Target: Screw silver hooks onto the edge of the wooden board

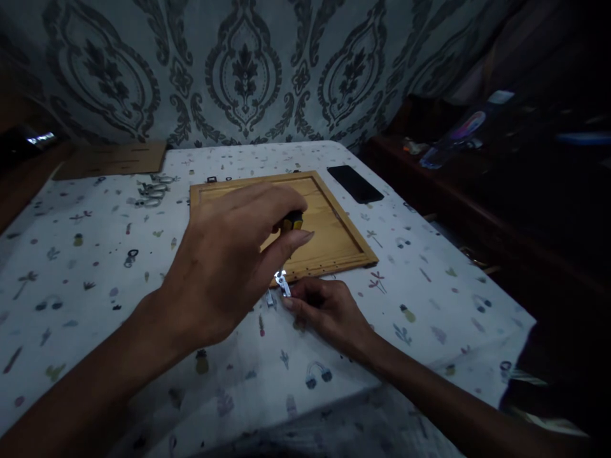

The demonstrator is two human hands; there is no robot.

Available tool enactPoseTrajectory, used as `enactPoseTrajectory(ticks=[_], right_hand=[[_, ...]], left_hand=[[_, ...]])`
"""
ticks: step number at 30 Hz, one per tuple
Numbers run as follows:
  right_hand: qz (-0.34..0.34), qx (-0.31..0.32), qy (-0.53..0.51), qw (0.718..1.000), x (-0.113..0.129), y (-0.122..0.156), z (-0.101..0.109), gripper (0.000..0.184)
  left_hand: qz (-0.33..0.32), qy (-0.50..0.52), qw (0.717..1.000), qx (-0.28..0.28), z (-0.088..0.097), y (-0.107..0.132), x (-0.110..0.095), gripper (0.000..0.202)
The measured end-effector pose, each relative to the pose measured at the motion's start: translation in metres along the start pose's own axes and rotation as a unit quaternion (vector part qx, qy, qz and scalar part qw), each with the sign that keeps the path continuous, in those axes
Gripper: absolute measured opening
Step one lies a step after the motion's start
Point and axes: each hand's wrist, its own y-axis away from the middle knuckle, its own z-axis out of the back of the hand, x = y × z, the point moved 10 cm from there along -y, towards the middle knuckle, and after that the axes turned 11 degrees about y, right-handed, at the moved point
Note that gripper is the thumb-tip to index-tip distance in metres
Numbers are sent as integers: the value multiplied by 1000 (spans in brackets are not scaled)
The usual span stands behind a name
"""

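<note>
My left hand (pixel 229 254) is closed around the black and yellow handle of a screwdriver (pixel 293 222), held upright over the near edge of a wooden panel with a raised frame (pixel 329 219). Below it, the screwdriver's tip meets a small shiny metal hinge (pixel 282 280) at that edge. My right hand (pixel 329 308) pinches the lower end of the hinge between thumb and fingers. Close to the hinge, another small metal piece (pixel 270 298) shows on the cloth. The left hand covers part of the panel.
Several grey metal fittings (pixel 155 189) lie left of the panel, near a brown cardboard sheet (pixel 112 159). A black phone (pixel 356 184) rests at the right on the patterned tablecloth (pixel 410 280). Beyond the table's right edge is a plastic bottle (pixel 458 133).
</note>
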Motion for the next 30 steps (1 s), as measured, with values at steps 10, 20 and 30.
enactPoseTrajectory(ticks=[10,20,30], right_hand=[[-10,6,-19,1000,-2,-1,-2,35],[-3,2,-24,1000,-1,-1,-2,32],[-1,-1,-14,1000,-1,-1,-1,32]], left_hand=[[-5,-21,1000,15,-11,3,2,9],[7,-13,1000,25,-14,3,5,8],[-4,-22,1000,15,-7,2,3,8]])
